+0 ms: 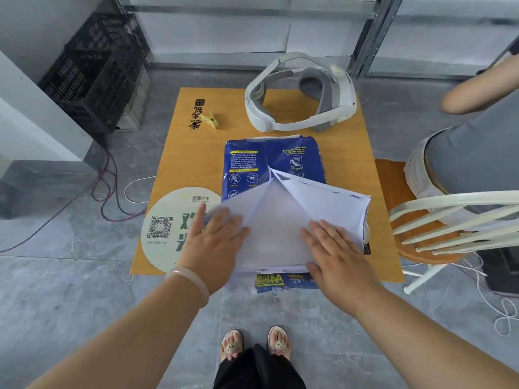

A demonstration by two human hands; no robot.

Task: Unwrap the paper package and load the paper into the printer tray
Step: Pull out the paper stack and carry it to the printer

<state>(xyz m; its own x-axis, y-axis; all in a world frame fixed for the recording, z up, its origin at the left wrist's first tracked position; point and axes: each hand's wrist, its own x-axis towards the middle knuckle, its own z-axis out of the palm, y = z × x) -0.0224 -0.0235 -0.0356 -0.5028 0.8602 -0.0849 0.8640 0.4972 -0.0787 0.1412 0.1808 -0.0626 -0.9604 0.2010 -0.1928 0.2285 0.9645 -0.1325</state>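
Package [273, 167]: a blue wrapper is seen lying flat at the middle of the table [179, 164], its long axis running near to far. The far half is closed; the near half is torn open, with white flaps folded out to left and right.
Paper [273, 234]: the white stack is exposed in the torn near half, inside the wrapper, with its near edge at the table's near edge.
Left hand [216, 242]: it is laid palm down and spread flat on the left flap and the stack's left edge. Nothing is gripped.
Right hand [334, 248]: it is spread flat on the right part of the stack, fingers pointed far and left. Nothing is gripped.
Key relation: the stack lies directly under both hands, one at each long side, so neither is clearly nearer. The wrapped part extends away on the far side.
Step judged: the unwrapping is about half done; the far half is probably to be stripped or the stack drawn out toward the near side.
Printer tray: none is visible.
Other things: a headset [302, 92], a yellow clip [210, 119] and a round card [171, 231] are also on the table.
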